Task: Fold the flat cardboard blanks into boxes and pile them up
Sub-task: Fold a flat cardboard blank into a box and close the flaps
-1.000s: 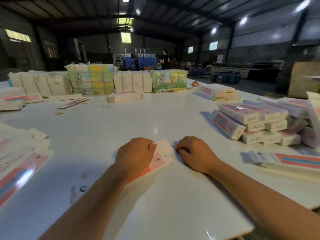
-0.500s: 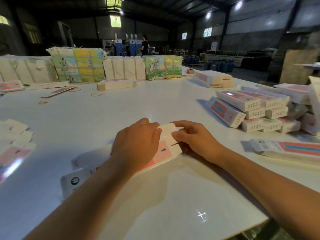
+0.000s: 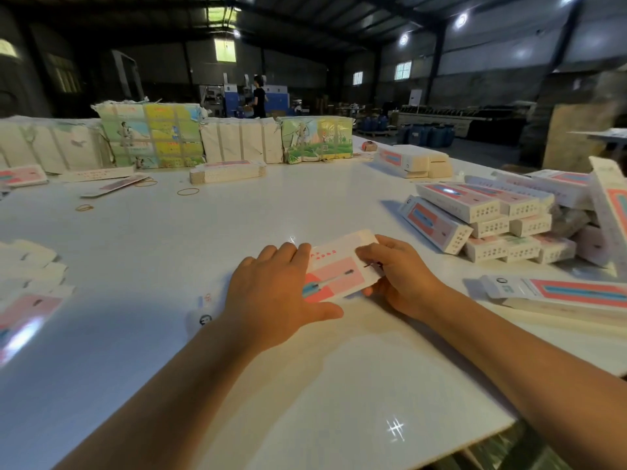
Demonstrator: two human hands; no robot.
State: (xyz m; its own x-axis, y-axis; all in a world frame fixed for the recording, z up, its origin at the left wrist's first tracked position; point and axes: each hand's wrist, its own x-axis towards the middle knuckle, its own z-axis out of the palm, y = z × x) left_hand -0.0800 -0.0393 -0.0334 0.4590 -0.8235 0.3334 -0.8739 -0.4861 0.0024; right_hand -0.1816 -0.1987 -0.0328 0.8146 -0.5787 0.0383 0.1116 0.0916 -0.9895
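On the white table (image 3: 176,252) of a dim warehouse, we work one box (image 3: 339,269), lying near the table's front edge. Our right hand (image 3: 400,279) pinches its far end, seemingly to tuck the flap; our left hand (image 3: 274,293) lies flat on it, fingers straight, likely steadying it. To the right, the pile of folded boxes (image 3: 488,218) shows roughly ten; flat blanks (image 3: 30,293) wait left, too overlapped to count.

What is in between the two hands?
In the head view, the pink and white cardboard blank lies between the left hand and the right hand; both hold it.
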